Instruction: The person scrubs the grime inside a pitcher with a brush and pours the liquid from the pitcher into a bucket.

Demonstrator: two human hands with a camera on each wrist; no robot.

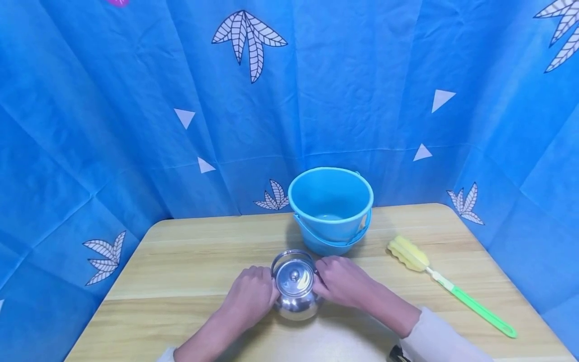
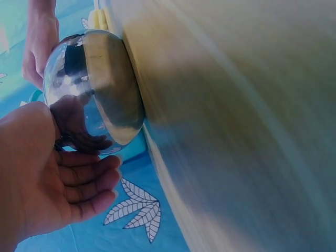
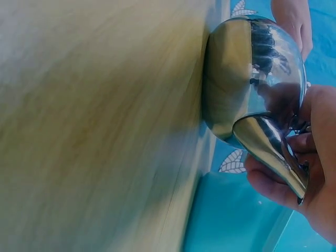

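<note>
A small shiny steel teapot (image 1: pixel 296 307) with a knobbed lid (image 1: pixel 295 277) stands upright on the table, its hoop handle (image 1: pixel 291 252) raised over the far side of the lid. My left hand (image 1: pixel 253 294) pinches the handle's left end; in the left wrist view the other fingers (image 2: pixel 89 184) curl loosely beside the pot. On the opposite side, my right hand (image 1: pixel 341 281) grips near the handle's right end. The right wrist view shows the spout (image 3: pixel 268 149) next to that hand, with fingers curled behind it. The exact thumb contacts are partly hidden.
Just behind the teapot stands a blue bucket (image 1: pixel 330 231), its handle hanging down at the front. To the right lies a bottle brush (image 1: pixel 475 304) with a yellow sponge head and green handle. A blue patterned curtain (image 1: pixel 362 90) surrounds the wooden table (image 1: pixel 203 241).
</note>
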